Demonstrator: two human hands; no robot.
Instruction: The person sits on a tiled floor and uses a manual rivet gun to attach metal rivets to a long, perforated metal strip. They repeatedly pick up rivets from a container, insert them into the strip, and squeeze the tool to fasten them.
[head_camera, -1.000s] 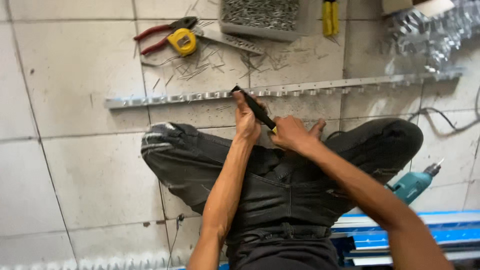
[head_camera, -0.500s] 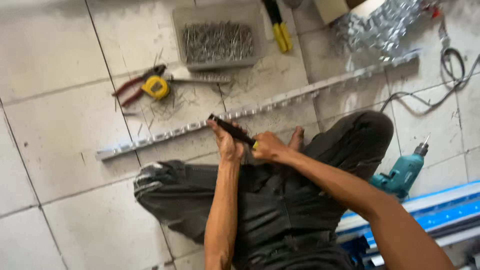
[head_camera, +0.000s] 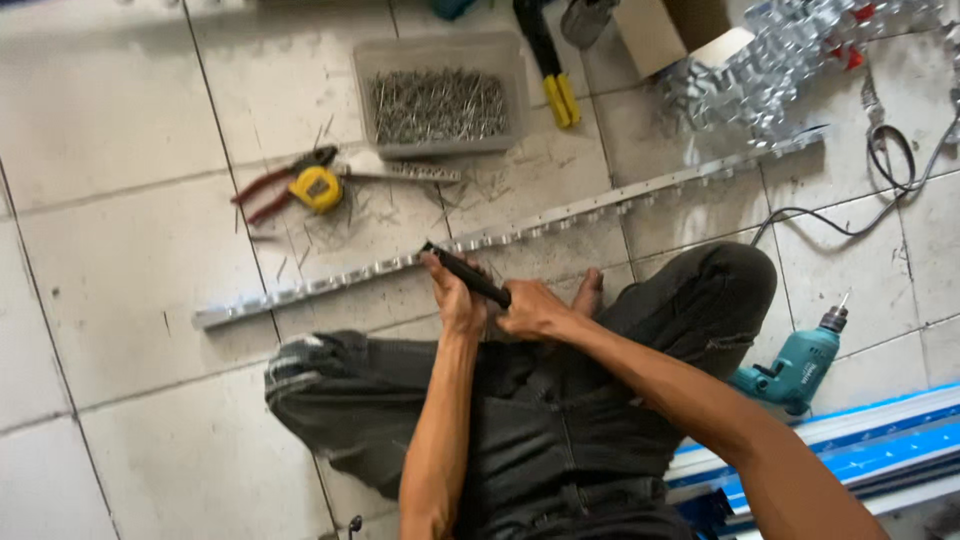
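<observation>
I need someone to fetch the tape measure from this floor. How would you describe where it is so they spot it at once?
Start at the long metal strip lying slantwise across the tiled floor, then look beyond it to the clear tub of nails. Left of the tub lies the tape measure, against red-handled pliers. It is the only round yellow thing there.

Arms: bare from above the elbow down, no sleeves in view, lean and sinewy.
Left hand (head_camera: 458, 300): bare, no glove, no ring or watch visible.
Right hand (head_camera: 533, 312): bare, no glove, wrist unadorned.
Trousers (head_camera: 520, 400): dark grey-black cloth, worn and creased, dusty pale patches along the folds.
Left knee: faded, whitish scuffing on the fabric.
Waist: dark band, fly seam running down the middle.
Foot (head_camera: 588, 293): bare, no shoe or sock.
</observation>
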